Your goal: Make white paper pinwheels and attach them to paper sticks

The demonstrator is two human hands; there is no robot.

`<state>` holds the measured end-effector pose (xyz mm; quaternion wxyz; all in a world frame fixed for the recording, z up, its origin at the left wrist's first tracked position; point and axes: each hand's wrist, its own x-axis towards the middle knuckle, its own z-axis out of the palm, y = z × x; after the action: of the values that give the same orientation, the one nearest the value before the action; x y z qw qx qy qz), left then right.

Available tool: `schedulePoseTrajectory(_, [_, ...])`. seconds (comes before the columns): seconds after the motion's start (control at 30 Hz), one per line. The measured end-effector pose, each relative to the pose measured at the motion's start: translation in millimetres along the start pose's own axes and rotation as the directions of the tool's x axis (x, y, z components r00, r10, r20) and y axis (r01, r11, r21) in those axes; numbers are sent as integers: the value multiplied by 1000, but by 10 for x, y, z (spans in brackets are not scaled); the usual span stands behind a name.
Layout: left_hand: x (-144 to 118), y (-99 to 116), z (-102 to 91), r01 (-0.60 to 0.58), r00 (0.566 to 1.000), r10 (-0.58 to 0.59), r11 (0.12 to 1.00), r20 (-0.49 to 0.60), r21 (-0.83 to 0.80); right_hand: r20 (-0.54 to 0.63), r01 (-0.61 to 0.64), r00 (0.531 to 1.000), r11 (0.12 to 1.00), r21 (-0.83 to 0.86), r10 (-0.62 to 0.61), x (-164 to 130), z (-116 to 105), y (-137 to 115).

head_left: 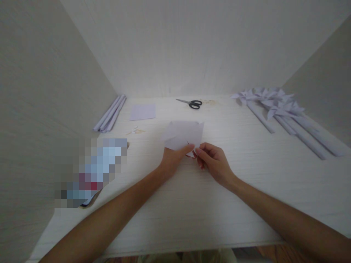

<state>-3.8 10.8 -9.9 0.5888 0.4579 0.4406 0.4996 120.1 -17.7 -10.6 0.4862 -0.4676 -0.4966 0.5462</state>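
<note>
While both my hands meet at the near edge of a pale lilac paper sheet (183, 134) lying mid-table, I pinch its lower corner between them. My left hand (172, 160) rests on the sheet's near left edge with the thumb stretched across toward the corner, fingers nearly closed on the paper. My right hand (213, 160) is curled narrow, fingertips nipping the same corner, where a small reddish mark shows.

To do this fold well, I judge that the left hand should hold the sheet flat and steady on the white table (246, 182) while the right draws the corner over in one line, then presses the crease from the middle outward; a slip would skew the edge.

No box, tray or bowl stands in view, so nothing is held inside anything. Loose goods lie open instead: rolled paper sticks (110, 114) at the far left, a flat lilac square (143, 111), black-handled scissors (192, 103), and finished paper pinwheels (276, 104) on long stems at the far right. A blurred patch (90, 171) hides something at my left.
</note>
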Motion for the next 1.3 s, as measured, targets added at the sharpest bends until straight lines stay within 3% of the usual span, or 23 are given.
schedulePoseTrajectory(0.23, [97,-24,-20,-43,976,-13,966,-216,-256,-32,-45,998,998,33,46,8,0,-7])
schedulePoseTrajectory(0.5, [123,-15,-41,-41,970,-31,958,-243,-285,-50,-31,998,993,115,37,17,-10,25])
schedulePoseTrajectory(0.83, [123,4,-54,-44,986,-18,929,-164,-369,-70,-23,997,975,220,39,45,-69,18])
schedulePoseTrajectory(1.17, [94,-5,-62,-46,991,5,951,-133,-307,-100,21,995,1000,-23,-23,41,-21,-5])
schedulePoseTrajectory(1.3, [94,-15,-69,-43,995,14,955,-100,-292,-184,60,982,993,103,-40,76,-57,22])
